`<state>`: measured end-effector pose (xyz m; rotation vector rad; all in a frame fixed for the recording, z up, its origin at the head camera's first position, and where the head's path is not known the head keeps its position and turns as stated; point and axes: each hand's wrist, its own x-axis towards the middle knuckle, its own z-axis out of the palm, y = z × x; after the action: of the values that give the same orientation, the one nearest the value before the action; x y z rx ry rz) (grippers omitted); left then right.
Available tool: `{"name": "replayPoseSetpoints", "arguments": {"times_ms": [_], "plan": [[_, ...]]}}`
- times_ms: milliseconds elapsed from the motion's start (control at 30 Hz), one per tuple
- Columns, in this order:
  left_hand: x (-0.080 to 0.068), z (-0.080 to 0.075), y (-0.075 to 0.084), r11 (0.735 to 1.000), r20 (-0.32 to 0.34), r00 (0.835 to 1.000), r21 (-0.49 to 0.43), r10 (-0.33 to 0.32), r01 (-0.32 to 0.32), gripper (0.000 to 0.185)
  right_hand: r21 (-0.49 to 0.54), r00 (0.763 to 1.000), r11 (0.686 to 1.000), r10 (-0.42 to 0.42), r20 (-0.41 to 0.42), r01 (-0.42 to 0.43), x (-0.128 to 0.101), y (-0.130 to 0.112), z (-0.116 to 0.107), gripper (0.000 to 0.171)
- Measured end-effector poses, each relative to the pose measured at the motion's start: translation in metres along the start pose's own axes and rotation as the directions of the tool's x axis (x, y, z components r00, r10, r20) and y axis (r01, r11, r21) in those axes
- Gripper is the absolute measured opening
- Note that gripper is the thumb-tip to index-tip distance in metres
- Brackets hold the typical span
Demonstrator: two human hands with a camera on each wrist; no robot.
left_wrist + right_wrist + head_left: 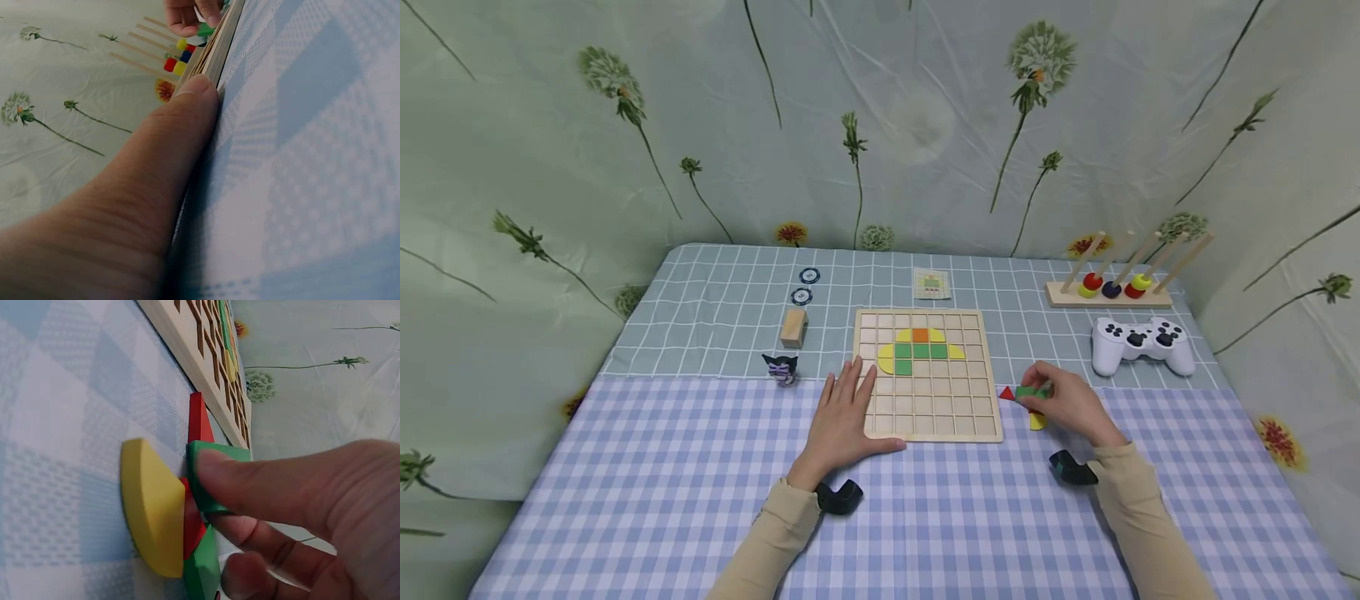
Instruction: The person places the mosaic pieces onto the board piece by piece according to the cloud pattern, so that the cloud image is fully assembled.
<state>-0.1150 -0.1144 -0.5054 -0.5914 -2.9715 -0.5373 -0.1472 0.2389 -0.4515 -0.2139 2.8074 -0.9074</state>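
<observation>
A square wooden grid board lies on the table, with green, yellow and orange pieces set in its upper cells. My left hand rests spread along the board's left side, the thumb reaching along its near edge. To the right of the board, my right hand pinches a green square block between thumb and finger. Around that block lie a red triangle, a yellow quarter-round piece, another red piece and a second green block, partly hidden by the fingers.
Behind the board lies a pattern card. A bead rack with pegs and a white game controller are at the right. At the left are a wooden block, a small dark figurine and two round chips.
</observation>
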Motion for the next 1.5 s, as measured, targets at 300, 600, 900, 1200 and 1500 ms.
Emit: {"name": "replayPoseSetpoints", "arguments": {"times_ms": [300,600,900,1200,1500], "plan": [[0.001,-0.001,0.001,1.0,-0.004,1.0,-0.007,0.004,-0.004,0.12,0.045,0.993,0.999,-0.016,-0.116,0.021,0.004,-0.005,0.002,0.018],[0.0,-0.002,0.001,1.0,-0.007,1.0,-0.004,0.001,-0.001,0.12,0.132,0.977,0.981,-0.116,-0.181,0.14,0.026,-0.034,0.022,0.013],[0.0,-0.002,0.001,1.0,0.0,1.0,-0.006,-0.006,0.006,0.12,0.208,0.968,0.955,-0.176,-0.179,0.212,0.045,-0.067,0.049,0.016],[0.0,-0.002,0.0,1.0,0.002,1.0,-0.006,-0.005,0.005,0.12,0.156,0.965,0.961,-0.201,-0.167,0.227,0.055,-0.087,0.066,0.008],[0.0,-0.001,0.0,1.0,-0.005,1.0,0.001,0.003,-0.003,0.12,0.066,0.961,0.973,-0.206,-0.183,0.221,0.06,-0.095,0.074,0.007]]}}
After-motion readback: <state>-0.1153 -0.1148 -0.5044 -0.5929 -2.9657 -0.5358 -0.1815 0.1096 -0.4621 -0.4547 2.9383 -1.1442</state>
